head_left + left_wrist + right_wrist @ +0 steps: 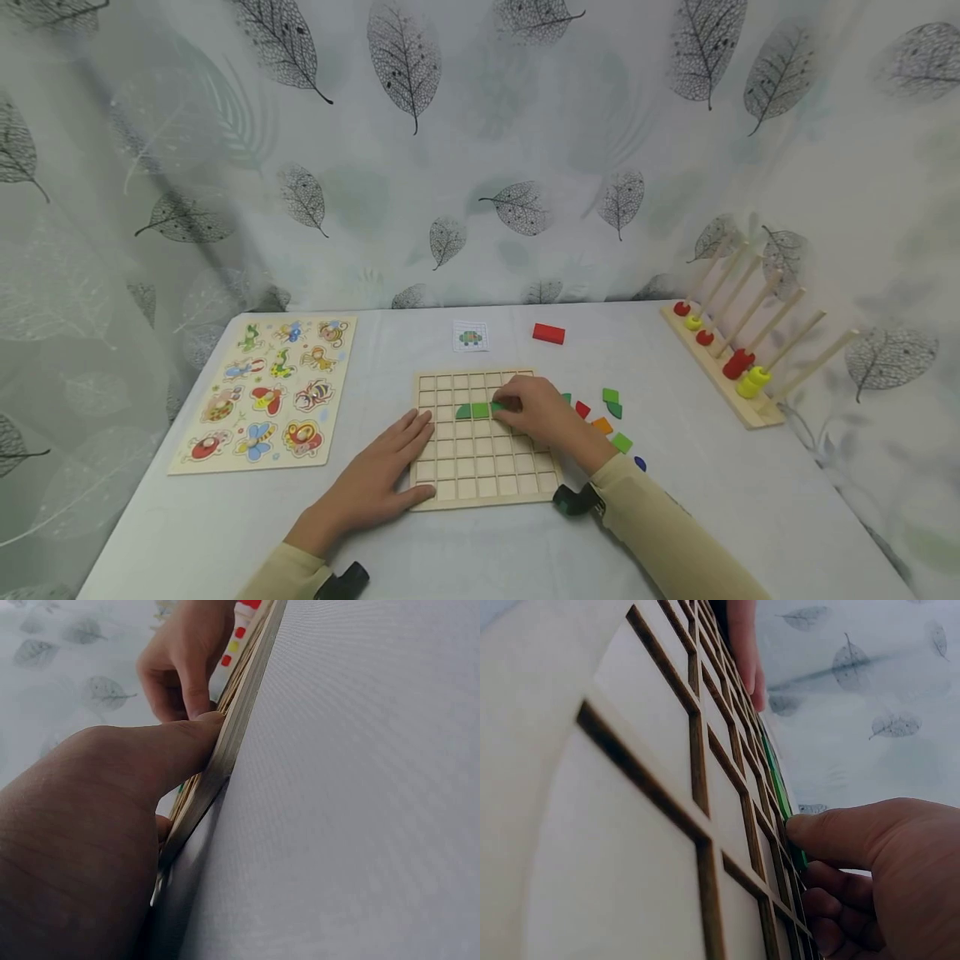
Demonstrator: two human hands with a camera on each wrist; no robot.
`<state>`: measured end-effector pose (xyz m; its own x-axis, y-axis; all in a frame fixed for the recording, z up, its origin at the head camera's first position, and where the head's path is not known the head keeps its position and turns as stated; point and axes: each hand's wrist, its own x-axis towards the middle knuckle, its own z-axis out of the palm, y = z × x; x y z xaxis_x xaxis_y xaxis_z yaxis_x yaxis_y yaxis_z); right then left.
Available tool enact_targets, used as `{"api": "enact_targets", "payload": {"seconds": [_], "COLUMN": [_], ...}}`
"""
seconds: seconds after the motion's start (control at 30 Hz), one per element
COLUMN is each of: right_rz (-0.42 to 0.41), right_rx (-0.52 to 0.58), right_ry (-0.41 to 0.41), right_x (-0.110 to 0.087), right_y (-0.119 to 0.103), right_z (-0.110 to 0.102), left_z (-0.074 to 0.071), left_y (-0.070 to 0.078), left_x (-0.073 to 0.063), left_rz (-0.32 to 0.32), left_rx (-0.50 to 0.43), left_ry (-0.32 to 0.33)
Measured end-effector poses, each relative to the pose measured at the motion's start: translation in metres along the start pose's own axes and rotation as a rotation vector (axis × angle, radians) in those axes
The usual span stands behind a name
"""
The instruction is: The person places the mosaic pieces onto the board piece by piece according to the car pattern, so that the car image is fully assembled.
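Note:
A wooden grid board (487, 502) lies on the white table with a green curved-edge tile (463, 412) and a green square tile (480, 410) side by side in one of its upper rows. My right hand (536, 412) pinches another green tile (497, 407) between thumb and fingers at the cell right of the square. That tile's full shape is hidden by the fingers. My left hand (382, 475) rests on the board's left edge, its fingers extended. In the left wrist view the left thumb (187, 739) lies along the board's side.
Loose tiles, among them an orange tile (602, 426) and a blue one (640, 463), lie right of the board. Behind it are a small pattern card (470, 337) and a red block (549, 333). An insect puzzle (341, 400) lies left; a peg stand (697, 354) with beads stands right.

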<state>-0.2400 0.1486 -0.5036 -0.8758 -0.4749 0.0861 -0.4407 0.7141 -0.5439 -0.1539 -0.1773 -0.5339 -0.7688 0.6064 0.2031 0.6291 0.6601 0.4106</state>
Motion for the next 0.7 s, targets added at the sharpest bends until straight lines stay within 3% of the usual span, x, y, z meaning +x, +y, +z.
{"api": "enact_targets", "payload": {"seconds": [0.43, 0.7], "right_rz": [-0.040, -0.032], "right_rx": [-0.004, 0.032], "right_ry": [-0.013, -0.004], "right_x": [0.0001, 0.0006], "right_y": [0.0004, 0.0042], "right_z": [0.0022, -0.0002], "left_z": [0.0001, 0.0018], "left_y": [0.0015, -0.0012], "left_x": [-0.0022, 0.0000], "left_rz": [-0.029, 0.014], "left_rx": [-0.007, -0.002], "left_ry": [-0.030, 0.015]}}
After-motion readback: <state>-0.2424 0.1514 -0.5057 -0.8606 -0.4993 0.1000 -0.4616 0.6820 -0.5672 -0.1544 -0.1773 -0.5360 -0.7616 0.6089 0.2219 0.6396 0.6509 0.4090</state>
